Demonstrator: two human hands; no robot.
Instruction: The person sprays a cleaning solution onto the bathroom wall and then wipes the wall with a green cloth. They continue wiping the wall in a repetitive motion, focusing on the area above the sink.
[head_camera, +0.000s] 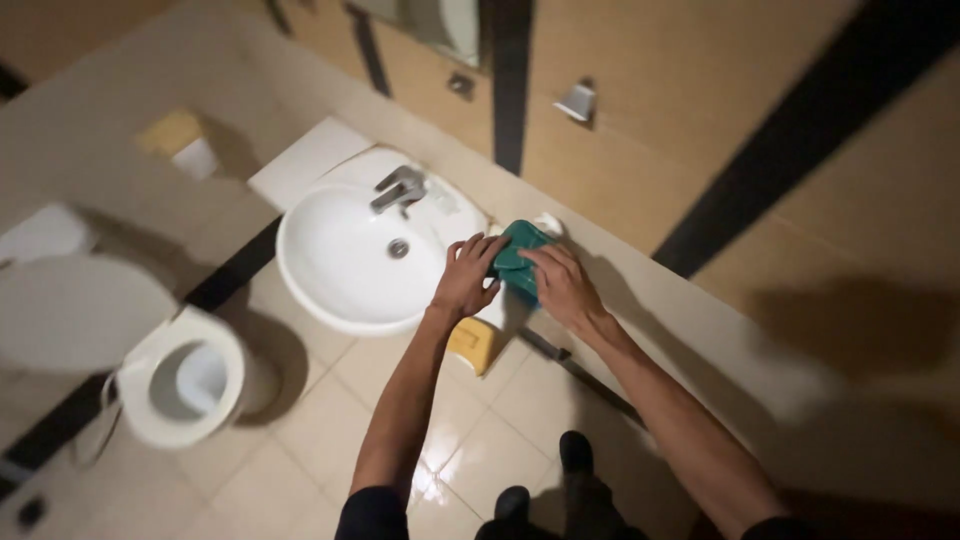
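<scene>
While we looked down from above, we saw our left hand (466, 277) and right hand (562, 283) both curled loosely around one teal cloth (520, 257), fingers half closed on it from either side. The cloth sat at the right edge of the single white basin (340, 270), just beside its rim and against the beige ledge (640, 290). We counted one metal tap (398, 188), one drain (398, 248), one open toilet (185, 380) on the pale tiled floor (300, 440), and one yellow object (470, 343) under the basin.
</scene>
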